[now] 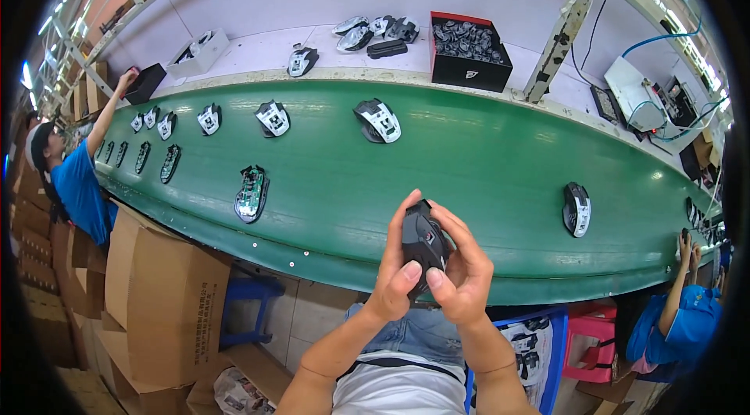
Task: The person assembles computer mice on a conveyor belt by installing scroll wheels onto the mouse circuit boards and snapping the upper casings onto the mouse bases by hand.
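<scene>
A black computer mouse (423, 239) is held over the near side of the green belt, between both my hands. My left hand (393, 278) wraps its left side, with the thumb pressed on the end nearest me. My right hand (469, 268) closes round the other side, its thumb beside the left one. On the belt ahead lies a white-and-black mouse shell (377, 121). To the left rests a mouse base with a green circuit board (251, 195). A black-and-white mouse part (577, 210) lies to the right.
The green conveyor belt (484, 181) crosses in front of me, with several mouse parts at its left. Behind it, a shelf carries a black box of small dark parts (471, 48). Cardboard boxes (168, 298) stand left. A co-worker (78, 181) is left, another (680, 321) right.
</scene>
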### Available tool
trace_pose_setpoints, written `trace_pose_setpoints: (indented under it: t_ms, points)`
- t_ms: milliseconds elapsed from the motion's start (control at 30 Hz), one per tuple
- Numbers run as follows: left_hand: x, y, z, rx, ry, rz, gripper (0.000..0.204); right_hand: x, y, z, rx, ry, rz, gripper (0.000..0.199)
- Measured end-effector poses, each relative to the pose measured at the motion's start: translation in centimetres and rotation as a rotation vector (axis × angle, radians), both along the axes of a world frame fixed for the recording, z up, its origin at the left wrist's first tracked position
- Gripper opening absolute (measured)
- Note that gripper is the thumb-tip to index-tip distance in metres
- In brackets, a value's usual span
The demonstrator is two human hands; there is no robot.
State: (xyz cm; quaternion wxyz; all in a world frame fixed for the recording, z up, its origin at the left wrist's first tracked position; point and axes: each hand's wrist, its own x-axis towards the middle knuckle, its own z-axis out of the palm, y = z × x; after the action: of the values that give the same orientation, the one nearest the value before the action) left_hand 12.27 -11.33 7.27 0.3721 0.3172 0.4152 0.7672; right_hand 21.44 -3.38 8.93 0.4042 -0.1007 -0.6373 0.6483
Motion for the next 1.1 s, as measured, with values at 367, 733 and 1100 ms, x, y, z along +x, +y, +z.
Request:
trace_pose_setpoints:
  t_ms: [367,733,1100]
  points:
    - [0.6,-0.1,-0.6,-0.017,-0.016,0.001,0.093,0.1,-0.1,-1.1,0.044,0.030,-0.067,0.061]
    - [0.8,-0.3,-0.2,-0.006,0.032,0.014,0.093,0.4,-0.7,-1.2,-0.028,0.077,-0.041,0.062]
    - [0.7,-0.6,0.1,-0.001,0.067,-0.016,0.094,0.7,-0.9,-1.5,-0.041,0.074,-0.056,0.062]
